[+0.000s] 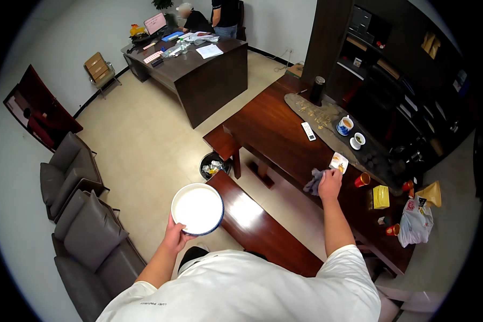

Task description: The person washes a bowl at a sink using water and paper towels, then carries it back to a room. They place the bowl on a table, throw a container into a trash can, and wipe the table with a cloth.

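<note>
My left hand (175, 236) grips the rim of a white round bowl (197, 209) with a blue outer edge, its inside facing up. Over the wooden table (273, 129), my right hand (330, 183) is closed around a grey cloth (313, 182). Its fingertips are at the lower edge of a small white dish (338, 162) holding small bits; whether they grip the dish is hard to tell. A white remote (308, 131) lies further up the table. Red cups (362, 180) and a yellow box (381, 197) stand right of my right hand.
A stone tea tray (327, 121) bears a blue-white cup (345, 125) and a lidless white cup (357, 140). A plastic bag (416, 221) sits at the right. Below are a bench (257, 225) and a bin (214, 165). Two people are by the far desk (209, 75); another is at the door.
</note>
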Motion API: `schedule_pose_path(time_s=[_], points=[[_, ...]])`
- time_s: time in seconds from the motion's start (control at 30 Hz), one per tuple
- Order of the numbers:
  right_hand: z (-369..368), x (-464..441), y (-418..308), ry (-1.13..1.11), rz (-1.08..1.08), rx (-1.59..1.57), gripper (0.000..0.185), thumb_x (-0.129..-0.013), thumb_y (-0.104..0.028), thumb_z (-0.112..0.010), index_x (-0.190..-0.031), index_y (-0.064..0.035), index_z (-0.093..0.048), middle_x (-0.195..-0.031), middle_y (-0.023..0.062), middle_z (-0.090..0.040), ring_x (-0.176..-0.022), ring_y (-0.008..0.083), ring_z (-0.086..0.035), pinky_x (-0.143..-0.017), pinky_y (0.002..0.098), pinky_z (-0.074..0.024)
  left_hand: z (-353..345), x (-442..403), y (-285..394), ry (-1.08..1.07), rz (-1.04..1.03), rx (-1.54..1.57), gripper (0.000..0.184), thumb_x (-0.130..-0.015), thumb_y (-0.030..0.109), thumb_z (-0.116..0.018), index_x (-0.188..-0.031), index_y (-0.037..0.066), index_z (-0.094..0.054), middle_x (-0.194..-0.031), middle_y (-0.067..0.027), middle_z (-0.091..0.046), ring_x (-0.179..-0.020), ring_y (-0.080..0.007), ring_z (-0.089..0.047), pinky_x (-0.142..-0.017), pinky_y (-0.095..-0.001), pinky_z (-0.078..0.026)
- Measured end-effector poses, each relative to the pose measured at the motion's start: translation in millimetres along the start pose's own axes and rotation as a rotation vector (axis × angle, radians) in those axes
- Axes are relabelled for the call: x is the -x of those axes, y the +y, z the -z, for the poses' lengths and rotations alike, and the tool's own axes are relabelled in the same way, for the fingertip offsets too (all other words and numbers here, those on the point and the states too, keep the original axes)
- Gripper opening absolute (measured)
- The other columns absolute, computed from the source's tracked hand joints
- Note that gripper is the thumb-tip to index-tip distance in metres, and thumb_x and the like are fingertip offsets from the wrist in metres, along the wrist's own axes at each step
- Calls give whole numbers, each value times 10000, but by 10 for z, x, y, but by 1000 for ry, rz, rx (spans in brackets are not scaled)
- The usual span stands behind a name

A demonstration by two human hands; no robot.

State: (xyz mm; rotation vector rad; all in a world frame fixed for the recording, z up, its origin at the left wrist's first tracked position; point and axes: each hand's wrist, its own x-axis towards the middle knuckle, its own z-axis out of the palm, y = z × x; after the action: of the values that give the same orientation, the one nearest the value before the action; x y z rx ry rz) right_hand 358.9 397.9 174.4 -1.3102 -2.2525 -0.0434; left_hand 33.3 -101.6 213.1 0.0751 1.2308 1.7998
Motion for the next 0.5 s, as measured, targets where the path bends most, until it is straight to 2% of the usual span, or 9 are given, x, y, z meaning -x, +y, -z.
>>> schedule_pose_path(time_s=[0.1,0.13,0.17,0.23,0.3,0.37,0.43,0.47,0.5], points=[[211,-210,-271,-63,-149,-227,244,-1053,-251,-501,-1032,-48,-634,-1040,231,-684,-983,465,-643,-796,559,-511,-8,-87,210,-41,-26,-39,798,-863,16,-477,-1577,236,-198,-1464,-210,-460,-1196,-450,-638,-780,-575,-659],[292,-215,-415,-24,-106,-326,267,-1071,-243,-468,-1020,-32,-623,-957,270,-697,-918,508,-641,-776,581,-496,20,-109,285,-40,-13,-8,802,-861,19,-477,-1579,239,-197,-1470,-207,-457,-1196,-440,-641,-773,-560,-664],[336,-236,-534,-69,-75,-422,347,-1050,-334,-535,-1008,-6,-639,-924,268,-693,-884,475,-664,-780,542,-509,45,-143,362,-40,-2,23,805,-859,23,-476,-1582,242,-197,-1475,-203,-455,-1197,-430,-643,-766,-546,-670],[527,-186,-931,-347,-316,-549,391,-983,-407,-668,-969,-18,-688,-870,186,-726,-788,349,-703,-705,453,-545,117,-205,541,-56,16,26,792,-865,41,-484,-1579,241,-203,-1476,-199,-455,-1200,-417,-645,-757,-530,-674],[791,-54,-1372,-816,-457,-793,363,-915,-391,-774,-974,-34,-736,-850,75,-729,-750,197,-677,-647,349,-550,188,-260,720,-123,25,-4,807,-859,49,-487,-1583,246,-193,-1473,-200,-456,-1190,-419,-650,-747,-528,-676],[687,132,-1649,-1095,-502,-914,278,-908,-304,-796,-996,-45,-751,-855,33,-721,-757,142,-657,-613,303,-545,274,-276,900,-140,29,-41,819,-851,49,-489,-1587,248,-188,-1471,-199,-457,-1183,-418,-654,-736,-523,-678],[354,394,-1878,-1141,-459,-812,266,-922,-259,-772,-1034,-22,-730,-923,39,-726,-805,151,-667,-672,338,-544,371,-313,1098,-155,27,-74,832,-843,49,-491,-1590,251,-183,-1470,-198,-459,-1176,-417,-658,-725,-519,-680],[132,513,-1927,-1108,-343,-744,286,-923,-263,-776,-1020,2,-725,-937,58,-740,-830,159,-689,-719,355,-567,417,-306,1175,-179,26,-87,842,-837,50,-493,-1592,250,-180,-1469,-199,-458,-1173,-416,-660,-718,-517,-681],[52,632,-2082,-1096,-517,-856,267,-958,-223,-733,-1044,29,-717,-976,102,-748,-846,201,-710,-798,376,-587,477,-294,1245,-202,25,-101,851,-830,51,-495,-1594,250,-178,-1468,-200,-458,-1169,-415,-662,-711,-515,-682]])
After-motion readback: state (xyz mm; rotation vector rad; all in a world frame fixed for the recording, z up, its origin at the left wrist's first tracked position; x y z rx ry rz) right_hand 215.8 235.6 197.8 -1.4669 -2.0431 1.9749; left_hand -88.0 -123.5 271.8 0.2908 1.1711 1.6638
